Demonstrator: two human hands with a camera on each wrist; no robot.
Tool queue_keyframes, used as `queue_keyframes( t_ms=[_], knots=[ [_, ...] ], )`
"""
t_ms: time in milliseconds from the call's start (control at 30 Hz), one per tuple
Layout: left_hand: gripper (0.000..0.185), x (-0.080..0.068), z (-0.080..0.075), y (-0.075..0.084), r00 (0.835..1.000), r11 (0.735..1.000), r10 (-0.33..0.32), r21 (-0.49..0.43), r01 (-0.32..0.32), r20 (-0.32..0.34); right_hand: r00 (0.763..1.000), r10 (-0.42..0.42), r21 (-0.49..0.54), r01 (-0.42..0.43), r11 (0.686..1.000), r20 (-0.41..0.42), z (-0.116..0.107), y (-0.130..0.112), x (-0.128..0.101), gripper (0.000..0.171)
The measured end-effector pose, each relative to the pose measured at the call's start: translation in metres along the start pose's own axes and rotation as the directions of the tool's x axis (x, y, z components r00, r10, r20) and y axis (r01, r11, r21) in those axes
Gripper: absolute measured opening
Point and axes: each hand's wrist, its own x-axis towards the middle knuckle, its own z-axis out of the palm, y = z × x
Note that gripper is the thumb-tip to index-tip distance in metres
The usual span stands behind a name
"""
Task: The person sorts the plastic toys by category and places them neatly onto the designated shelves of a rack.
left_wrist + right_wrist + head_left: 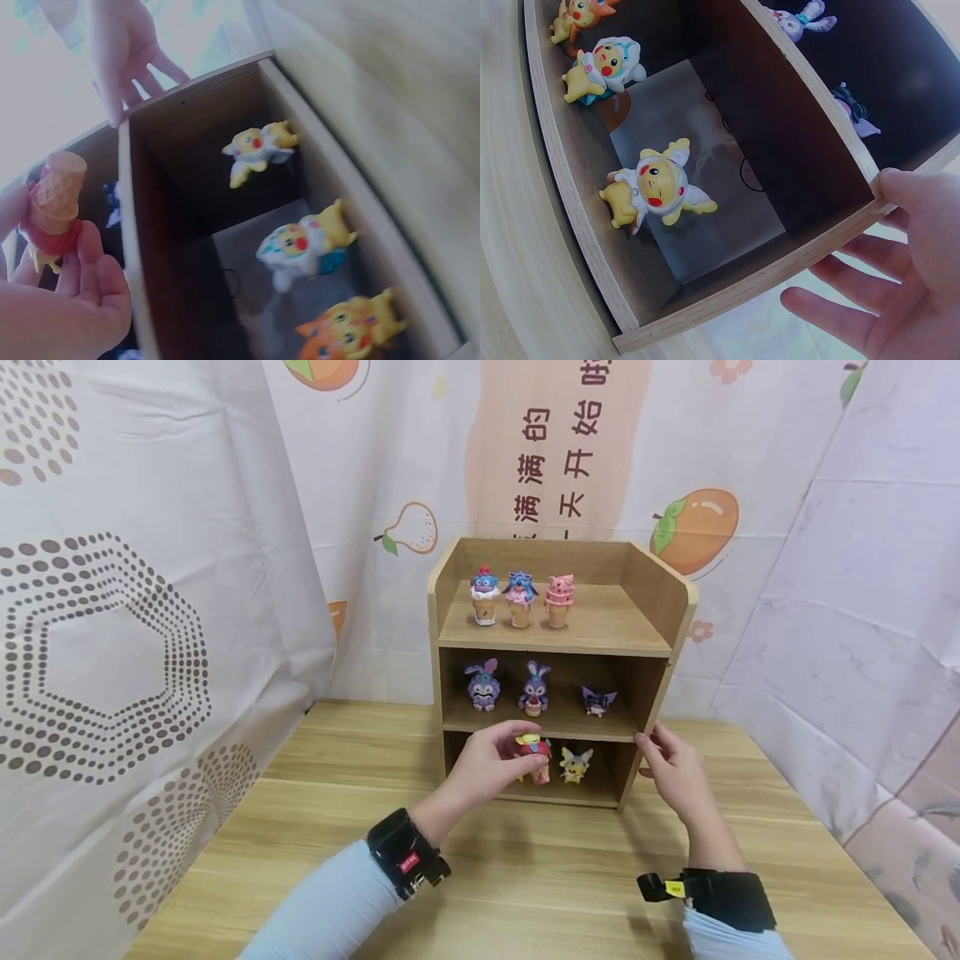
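Note:
My left hand (482,766) pinches an ice-cream-cone figurine (534,747) with a red and yellow top, in front of the lower part of a small wooden shelf unit (555,650). In the left wrist view the figurine's tan waffle cone (60,184) points upward between thumb and fingers. My right hand (677,774) touches the unit's right side. Its thumb (907,187) lies on the front edge where the middle board meets the side panel, while the other fingers spread along the outside.
Three cone figurines, among them a pink one (558,602), stand on top. Two purple rabbit figurines and a dark-eared figurine (597,702) occupy the middle level. Yellow figurines, one in a white-grey hood (660,186), stand on the bottom level. The unit rests on a wooden table (360,760) before a printed curtain.

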Motion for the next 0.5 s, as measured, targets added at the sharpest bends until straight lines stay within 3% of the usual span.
queue_keyframes(
  t_ms=[267, 500],
  knots=[
    [0.049, 0.012, -0.003, 0.03, 0.988, 0.979, 0.149, 0.138, -0.152, 0.032, 1.0, 0.008, 0.015, -0.008, 1.0, 0.005, 0.0, 0.001, -0.001, 0.056],
    [0.046, 0.024, -0.007, 0.058, 0.954, 0.912, 0.286, 0.282, -0.298, 0.085, 1.0, 0.0, 0.005, 0.0, 1.0, 0.001, 0.0, 0.0, 0.0, 0.054]
  ],
)
